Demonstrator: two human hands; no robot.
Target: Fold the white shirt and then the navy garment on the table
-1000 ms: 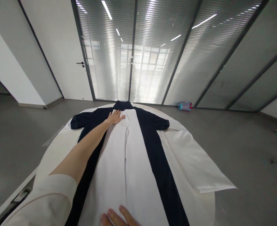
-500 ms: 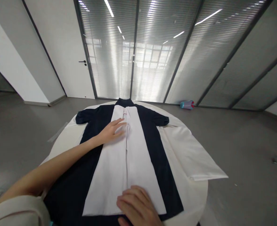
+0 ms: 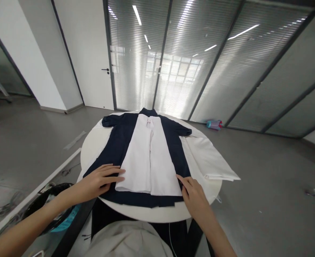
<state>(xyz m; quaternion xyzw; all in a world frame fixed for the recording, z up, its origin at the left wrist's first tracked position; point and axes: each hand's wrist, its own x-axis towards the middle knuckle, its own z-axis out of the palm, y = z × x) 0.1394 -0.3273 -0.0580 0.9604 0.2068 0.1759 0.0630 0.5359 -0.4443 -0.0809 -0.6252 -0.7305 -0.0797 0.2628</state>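
A navy short-sleeved shirt (image 3: pixel 120 135) lies spread on a round white table, its collar at the far end. Down its middle runs a white panel (image 3: pixel 139 153) with a centre slit and a small label near the neck. My left hand (image 3: pixel 104 180) rests at the panel's lower left, fingers stretched over the navy cloth and onto the white edge. At the lower right, my right hand (image 3: pixel 194 194) touches the navy cloth beside the panel, index finger extended and thumb apart. Both hands are open, palms down.
Folded white cloth (image 3: pixel 213 160) overhangs the right side of the round table (image 3: pixel 146 214). A black-lined blue basket (image 3: pixel 66 223) stands on the floor at left, near cables. A blue and red patterned object (image 3: pixel 214 124) lies by the glass partition.
My left hand has drawn back from the upper panel to its lower left edge. My right hand has shifted from the lower panel to its right side. The view has shifted, showing my lap.
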